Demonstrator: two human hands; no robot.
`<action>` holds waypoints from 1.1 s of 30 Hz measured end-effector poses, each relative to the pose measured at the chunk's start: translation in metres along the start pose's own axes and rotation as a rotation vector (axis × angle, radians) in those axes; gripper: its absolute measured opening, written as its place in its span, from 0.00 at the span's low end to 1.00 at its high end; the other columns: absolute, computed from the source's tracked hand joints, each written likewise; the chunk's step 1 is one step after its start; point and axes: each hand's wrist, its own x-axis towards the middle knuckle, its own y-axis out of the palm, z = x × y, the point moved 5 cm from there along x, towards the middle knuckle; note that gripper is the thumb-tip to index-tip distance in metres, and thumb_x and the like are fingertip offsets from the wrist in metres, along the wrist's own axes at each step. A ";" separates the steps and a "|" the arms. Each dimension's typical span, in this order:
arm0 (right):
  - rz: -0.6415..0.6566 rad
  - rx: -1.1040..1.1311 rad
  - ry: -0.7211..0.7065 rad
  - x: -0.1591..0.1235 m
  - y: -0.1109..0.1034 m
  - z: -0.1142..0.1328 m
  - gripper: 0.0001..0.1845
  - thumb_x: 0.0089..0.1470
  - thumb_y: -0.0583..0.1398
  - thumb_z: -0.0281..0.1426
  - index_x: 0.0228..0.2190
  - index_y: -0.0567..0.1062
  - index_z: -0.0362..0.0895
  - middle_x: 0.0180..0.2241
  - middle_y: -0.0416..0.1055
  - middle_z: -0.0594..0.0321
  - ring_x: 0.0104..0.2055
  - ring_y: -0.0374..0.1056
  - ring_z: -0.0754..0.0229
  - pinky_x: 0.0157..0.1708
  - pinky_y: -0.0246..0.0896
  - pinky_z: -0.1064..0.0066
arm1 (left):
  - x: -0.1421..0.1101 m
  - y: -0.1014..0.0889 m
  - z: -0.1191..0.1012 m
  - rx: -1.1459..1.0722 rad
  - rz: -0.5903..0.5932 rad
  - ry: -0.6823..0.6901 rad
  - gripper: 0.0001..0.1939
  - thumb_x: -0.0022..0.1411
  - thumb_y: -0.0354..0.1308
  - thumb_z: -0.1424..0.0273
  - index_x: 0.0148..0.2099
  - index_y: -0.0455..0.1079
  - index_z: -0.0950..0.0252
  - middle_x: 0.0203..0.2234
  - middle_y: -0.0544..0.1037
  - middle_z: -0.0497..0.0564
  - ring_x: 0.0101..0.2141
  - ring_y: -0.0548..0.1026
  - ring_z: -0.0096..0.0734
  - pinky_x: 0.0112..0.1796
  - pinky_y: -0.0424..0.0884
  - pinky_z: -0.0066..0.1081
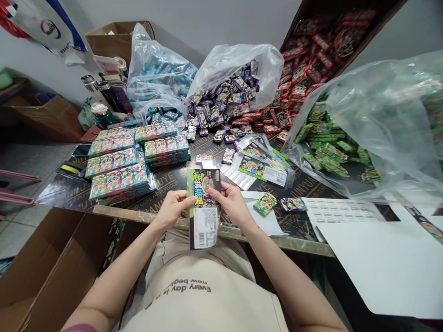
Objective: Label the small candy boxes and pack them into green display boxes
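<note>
Between both hands, over the table's front edge, is a printed black and green candy pouch (204,196) with a white barcode label on its lower part. My left hand (172,207) pinches its left edge, thumb on the front. My right hand (235,203) grips the right edge the same way, with the thumb across the printed picture. Whether anything is inside the pouch cannot be seen. Just beyond its top lie a small red candy box (205,158) and a purple candy box (228,156). More flat pouches (263,168) lie to the right, beside a green candy box (265,204).
Stacked wrapped candy packs (117,180) stand at the left. Plastic bags spill blue (166,113), purple (214,108) and green boxes (328,154); red boxes (294,87) pour from a carton. A label sheet (341,210) lies right. An open cardboard box (51,272) is below left.
</note>
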 end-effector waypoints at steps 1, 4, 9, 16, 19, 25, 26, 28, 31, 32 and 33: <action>0.034 0.003 0.028 0.000 0.001 -0.003 0.19 0.44 0.67 0.42 0.36 0.76 0.44 0.31 0.78 0.64 0.28 0.72 0.62 0.28 0.69 0.70 | 0.001 -0.004 -0.001 0.009 -0.028 0.013 0.21 0.49 0.66 0.54 0.30 0.74 0.70 0.22 0.76 0.50 0.21 0.70 0.25 0.21 0.65 0.23; 0.248 0.033 0.184 -0.009 0.009 -0.018 0.27 0.39 0.71 0.37 0.43 0.74 0.45 0.31 0.78 0.65 0.29 0.73 0.61 0.29 0.69 0.71 | 0.006 -0.015 -0.007 0.038 -0.091 0.068 0.20 0.49 0.67 0.55 0.29 0.74 0.70 0.20 0.74 0.48 0.20 0.68 0.23 0.21 0.64 0.22; 0.374 0.028 0.269 -0.024 0.015 -0.033 0.17 0.43 0.68 0.39 0.32 0.73 0.42 0.21 0.73 0.68 0.22 0.69 0.64 0.25 0.67 0.72 | 0.013 -0.027 -0.010 0.085 -0.225 0.114 0.18 0.47 0.68 0.57 0.27 0.75 0.70 0.21 0.75 0.48 0.21 0.67 0.23 0.23 0.63 0.24; 0.053 -0.018 -0.034 -0.007 0.011 -0.022 0.34 0.44 0.67 0.39 0.52 0.65 0.49 0.44 0.75 0.59 0.44 0.73 0.58 0.47 0.69 0.62 | 0.006 -0.014 -0.016 0.218 -0.348 0.288 0.23 0.57 0.57 0.50 0.32 0.76 0.68 0.26 0.78 0.49 0.28 0.72 0.30 0.31 0.68 0.27; -0.031 0.028 -0.102 -0.003 0.018 -0.020 0.28 0.46 0.66 0.41 0.48 0.68 0.47 0.48 0.74 0.57 0.50 0.70 0.55 0.54 0.64 0.60 | 0.003 0.000 -0.016 0.122 -0.294 0.333 0.28 0.62 0.48 0.47 0.37 0.76 0.66 0.31 0.79 0.51 0.33 0.74 0.32 0.37 0.70 0.29; -0.052 0.054 -0.072 -0.007 0.027 -0.024 0.21 0.47 0.66 0.42 0.41 0.74 0.46 0.43 0.76 0.60 0.48 0.70 0.53 0.52 0.66 0.59 | 0.007 0.011 -0.008 -0.236 -0.233 0.213 0.24 0.56 0.58 0.48 0.36 0.75 0.66 0.28 0.78 0.51 0.31 0.75 0.34 0.34 0.71 0.31; -0.042 0.066 -0.048 -0.008 0.027 -0.026 0.21 0.46 0.66 0.42 0.40 0.74 0.46 0.42 0.77 0.61 0.47 0.71 0.53 0.50 0.67 0.60 | 0.008 0.012 -0.008 -0.249 -0.209 0.192 0.24 0.54 0.60 0.49 0.35 0.75 0.67 0.27 0.78 0.50 0.30 0.75 0.34 0.33 0.71 0.31; -0.030 0.092 -0.012 -0.010 0.026 -0.030 0.21 0.45 0.67 0.42 0.40 0.75 0.46 0.40 0.77 0.61 0.44 0.72 0.54 0.48 0.68 0.61 | 0.009 0.012 -0.011 -0.246 -0.181 0.168 0.22 0.52 0.63 0.50 0.33 0.75 0.67 0.25 0.77 0.50 0.29 0.74 0.33 0.31 0.70 0.30; -0.029 0.038 -0.020 -0.009 0.021 -0.033 0.21 0.47 0.65 0.44 0.40 0.75 0.44 0.39 0.77 0.61 0.42 0.71 0.55 0.46 0.67 0.62 | 0.008 0.010 -0.015 -0.228 -0.200 0.188 0.20 0.51 0.64 0.53 0.29 0.74 0.68 0.23 0.76 0.48 0.27 0.72 0.30 0.29 0.68 0.27; -0.021 -0.014 -0.038 -0.008 0.019 -0.033 0.21 0.48 0.64 0.45 0.40 0.75 0.44 0.39 0.77 0.60 0.41 0.71 0.55 0.46 0.67 0.62 | 0.008 0.009 -0.015 -0.228 -0.215 0.201 0.19 0.51 0.65 0.54 0.29 0.74 0.68 0.23 0.75 0.48 0.27 0.71 0.29 0.30 0.68 0.26; -0.008 -0.076 -0.053 -0.007 0.018 -0.032 0.21 0.50 0.63 0.46 0.39 0.76 0.43 0.38 0.77 0.60 0.40 0.71 0.55 0.45 0.67 0.62 | 0.007 0.008 -0.015 -0.230 -0.228 0.214 0.18 0.52 0.64 0.55 0.29 0.74 0.68 0.23 0.75 0.47 0.27 0.71 0.28 0.30 0.68 0.26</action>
